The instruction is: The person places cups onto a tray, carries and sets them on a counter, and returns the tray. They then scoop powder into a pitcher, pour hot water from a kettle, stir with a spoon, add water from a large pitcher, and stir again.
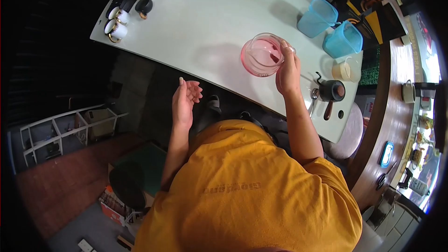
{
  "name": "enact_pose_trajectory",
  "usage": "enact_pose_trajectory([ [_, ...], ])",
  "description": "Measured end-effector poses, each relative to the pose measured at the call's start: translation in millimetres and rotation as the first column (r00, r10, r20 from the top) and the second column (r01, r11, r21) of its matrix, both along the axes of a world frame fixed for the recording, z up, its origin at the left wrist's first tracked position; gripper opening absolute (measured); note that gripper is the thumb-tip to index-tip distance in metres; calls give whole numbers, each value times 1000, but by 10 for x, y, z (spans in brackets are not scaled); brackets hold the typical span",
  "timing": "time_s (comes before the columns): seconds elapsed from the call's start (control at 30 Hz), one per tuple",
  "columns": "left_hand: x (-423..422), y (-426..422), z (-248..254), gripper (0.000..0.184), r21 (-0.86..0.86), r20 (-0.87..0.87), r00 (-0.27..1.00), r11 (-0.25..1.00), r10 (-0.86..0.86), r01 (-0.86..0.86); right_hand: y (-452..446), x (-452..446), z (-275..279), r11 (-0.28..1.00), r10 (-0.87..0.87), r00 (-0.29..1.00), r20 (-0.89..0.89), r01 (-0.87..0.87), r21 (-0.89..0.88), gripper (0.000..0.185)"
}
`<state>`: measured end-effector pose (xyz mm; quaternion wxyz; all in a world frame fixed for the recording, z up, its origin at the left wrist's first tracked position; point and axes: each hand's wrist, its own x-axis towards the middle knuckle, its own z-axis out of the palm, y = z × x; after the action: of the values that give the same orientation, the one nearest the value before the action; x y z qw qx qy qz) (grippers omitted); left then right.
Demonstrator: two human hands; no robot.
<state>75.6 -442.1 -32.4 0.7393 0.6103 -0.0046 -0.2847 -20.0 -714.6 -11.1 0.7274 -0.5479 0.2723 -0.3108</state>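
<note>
My right hand (288,72) grips the handle of a clear glass jug (260,60), fingers wrapped round it. Some pink liquid shows inside the jug, which is over the white table; whether its base touches the tabletop I cannot tell. My left hand (186,94) hangs in the air just off the table's near edge, palm turned inward. Its fingers are loosely bent and apart, with nothing in them. Close to my right wrist are a small black gooseneck kettle (333,90) and a metal spoon (314,99).
Two blue plastic pitchers (318,17) (343,40) stand at the right of the white table (196,23), beside a clear container (346,70) with something tan. White cups (116,29) and a black cup (144,5) sit far left. A round stool (349,133) is by the right end.
</note>
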Motion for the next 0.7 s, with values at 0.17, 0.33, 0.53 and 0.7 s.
enact_pose_trajectory([
  [0.17, 140, 203, 19, 46, 0, -21, 1000, 1000, 22, -22, -46, 211, -128, 997, 33, 999, -20, -32, 71, 53],
  [0.33, 724, 361, -60, 33, 33, 3, 990, 990, 139, -139, 255, 512, -53, 995, -14, 1000, -25, 11, -95, 51],
  [0.53, 2123, 506, -255, 27, 55, 112, 966, 969, 232, -239, 503, 844, 36, 988, -153, 983, -102, 150, -28, 53],
  [0.7, 3421, 404, -376, 42, 211, 97, 995, 977, 16, -36, 836, 1367, 99, 990, -136, 990, -30, 137, 16, 57],
])
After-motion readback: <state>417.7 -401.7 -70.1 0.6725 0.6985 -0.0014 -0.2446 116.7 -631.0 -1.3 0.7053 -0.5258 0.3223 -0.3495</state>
